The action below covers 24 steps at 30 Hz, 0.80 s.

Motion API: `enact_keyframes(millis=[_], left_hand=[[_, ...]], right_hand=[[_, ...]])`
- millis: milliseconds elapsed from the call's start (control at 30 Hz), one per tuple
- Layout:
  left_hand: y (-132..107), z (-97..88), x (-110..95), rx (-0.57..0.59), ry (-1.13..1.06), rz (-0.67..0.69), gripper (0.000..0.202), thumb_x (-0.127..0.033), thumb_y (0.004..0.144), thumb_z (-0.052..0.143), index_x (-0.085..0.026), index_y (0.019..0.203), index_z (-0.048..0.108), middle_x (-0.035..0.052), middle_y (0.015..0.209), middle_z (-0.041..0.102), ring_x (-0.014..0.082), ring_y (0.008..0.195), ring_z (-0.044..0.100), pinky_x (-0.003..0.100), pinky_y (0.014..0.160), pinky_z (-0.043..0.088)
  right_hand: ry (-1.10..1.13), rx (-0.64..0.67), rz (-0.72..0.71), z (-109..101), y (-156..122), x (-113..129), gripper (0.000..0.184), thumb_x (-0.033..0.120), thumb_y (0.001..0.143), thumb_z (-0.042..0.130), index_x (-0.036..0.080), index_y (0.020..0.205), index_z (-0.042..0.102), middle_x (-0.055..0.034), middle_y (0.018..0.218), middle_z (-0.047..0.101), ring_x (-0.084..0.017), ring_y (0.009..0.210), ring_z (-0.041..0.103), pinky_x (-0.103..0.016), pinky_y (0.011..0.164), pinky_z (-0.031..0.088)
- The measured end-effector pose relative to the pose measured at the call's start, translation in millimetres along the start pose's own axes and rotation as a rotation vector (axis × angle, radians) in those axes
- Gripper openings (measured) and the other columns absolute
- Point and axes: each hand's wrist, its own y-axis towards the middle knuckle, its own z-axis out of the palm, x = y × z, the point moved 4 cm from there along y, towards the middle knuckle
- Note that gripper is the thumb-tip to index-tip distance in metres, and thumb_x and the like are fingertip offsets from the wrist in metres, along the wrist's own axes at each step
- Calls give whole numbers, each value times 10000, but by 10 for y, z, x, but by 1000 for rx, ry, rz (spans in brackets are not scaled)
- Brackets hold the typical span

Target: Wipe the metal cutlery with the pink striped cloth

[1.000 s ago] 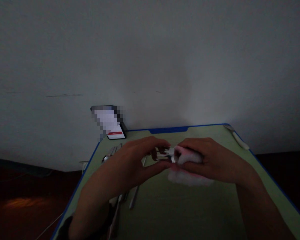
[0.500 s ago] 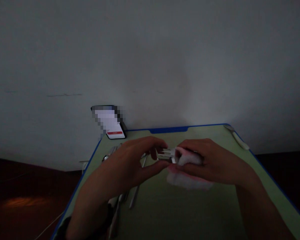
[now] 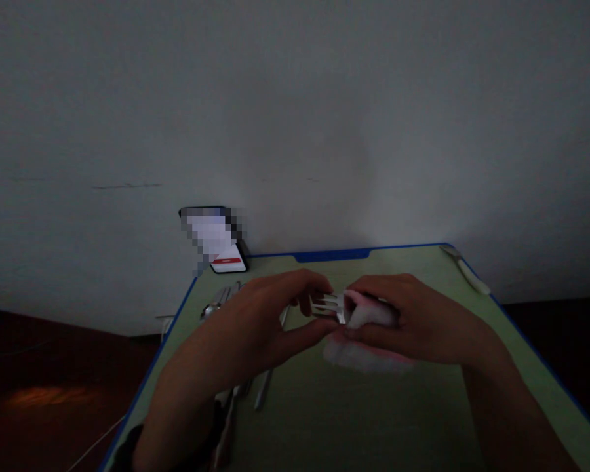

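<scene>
Fork (image 3: pixel 341 307) is seen between left hand (image 3: pixel 270 318) and right hand (image 3: pixel 420 318), part-wrapped in cloth (image 3: pixel 373 314) gripped by the right, bare end bracketed by the left, contact unclear; cloth's hanging edge has been shifted slightly leftward, so handling is judged unfinished.

Single head-worn view, facing forward and down over the table (image 3: pixel 373 423) to the wall (image 3: pixel 295 111), which fills the upper half. Close range: left hand (image 3: pixel 270 321) and right hand (image 3: pixel 417 318) just below frame centre.
</scene>
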Motion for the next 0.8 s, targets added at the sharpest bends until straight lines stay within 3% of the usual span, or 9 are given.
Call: enact_keyframes(millis=[500, 667, 800], left_hand=[[-26, -42, 43, -9, -3, 66, 277, -314, 821, 596, -279, 1092, 551, -31, 924, 639, 96, 799, 586, 212, 715, 449], [0, -19, -8, 55, 2, 70, 174, -340, 861, 532, -237, 973, 616, -10, 888, 655, 115, 794, 589, 233, 718, 434], [20, 32, -82, 118, 20, 90, 204, -333, 898, 461, -204, 876, 618, -2, 809, 645, 129, 765, 570, 244, 692, 420]], right_hand=[[-22, 2, -29, -56, -56, -32, 163, 301, 807, 580, 198, 930, 601, 24, 780, 609, -106, 683, 517, -233, 620, 350], [-9, 38, -15, -15, -29, -28, 195, 338, 852, 507, 178, 906, 606, 2, 752, 613, -110, 641, 513, -238, 586, 344], [0, 64, -32, 27, -11, -27, 217, 339, 873, 472, 167, 877, 605, 3, 700, 594, -107, 614, 504, -235, 572, 334]])
